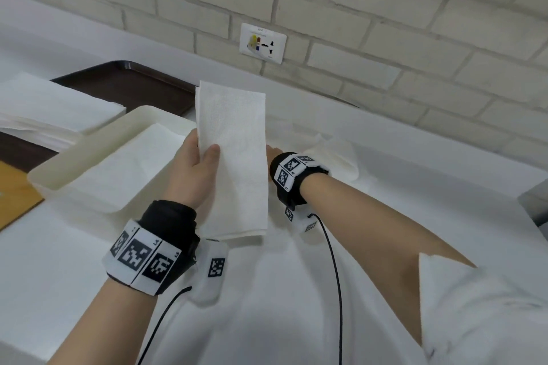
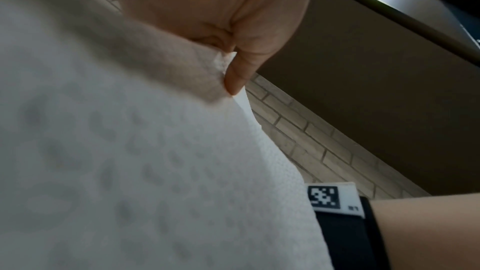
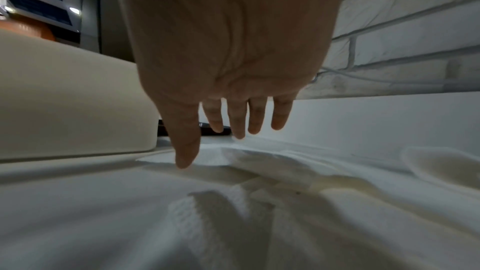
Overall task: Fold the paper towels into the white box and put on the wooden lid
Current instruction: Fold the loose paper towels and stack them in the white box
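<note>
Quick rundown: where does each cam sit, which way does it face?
Head: on the head, down at left hand holding folded towel beside white box; both forearms show.
Left wrist: along the hand at its pinch on the towel; right wristband shows.
Right wrist: along open right hand toward loose towel, brick wall.
Shared: the folded towel, head and left wrist.
</note>
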A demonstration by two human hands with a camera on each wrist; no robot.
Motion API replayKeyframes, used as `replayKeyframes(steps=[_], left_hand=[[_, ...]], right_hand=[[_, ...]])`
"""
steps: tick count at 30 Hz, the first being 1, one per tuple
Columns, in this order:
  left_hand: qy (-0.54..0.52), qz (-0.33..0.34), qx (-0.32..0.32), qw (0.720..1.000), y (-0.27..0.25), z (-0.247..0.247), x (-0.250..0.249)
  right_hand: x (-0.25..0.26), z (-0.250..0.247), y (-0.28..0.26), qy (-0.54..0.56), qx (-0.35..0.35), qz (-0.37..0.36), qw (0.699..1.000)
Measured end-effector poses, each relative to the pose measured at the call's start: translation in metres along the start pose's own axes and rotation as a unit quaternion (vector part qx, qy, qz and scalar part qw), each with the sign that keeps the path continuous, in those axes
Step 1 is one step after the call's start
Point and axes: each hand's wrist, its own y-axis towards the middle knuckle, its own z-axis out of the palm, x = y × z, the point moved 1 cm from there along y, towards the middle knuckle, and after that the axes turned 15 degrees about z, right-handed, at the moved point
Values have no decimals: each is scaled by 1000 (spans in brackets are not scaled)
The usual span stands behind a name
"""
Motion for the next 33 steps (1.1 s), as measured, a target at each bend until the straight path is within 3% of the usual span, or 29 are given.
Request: replayKeyframes(steps=[9,13,16,21,25,29,33], left_hand=[[1,4,-1,1000,5,-10,8],[6,1,-7,1000,10,-7,10],[-2,-11,-16,1000,12,-5,12],[0,-9,-47,999,17,-2,14],[1,-9,-62,998,22,4,14],[4,3,-69,998,23,13,12],[-2,0,-48,999,20,19,8]], right_hand=[[11,2,-4,15,9,-33,999],[16,-9,10,133,0,12,991],[10,-30,5,178,-68,-13,982],[-24,-60,-7,358,-157,-34,920],[-52,-79,-29,468,-199,-99,855],[-64,-95,-60,508,-158,-183,827],[-63,-102,-83,542,-100,-211,808]])
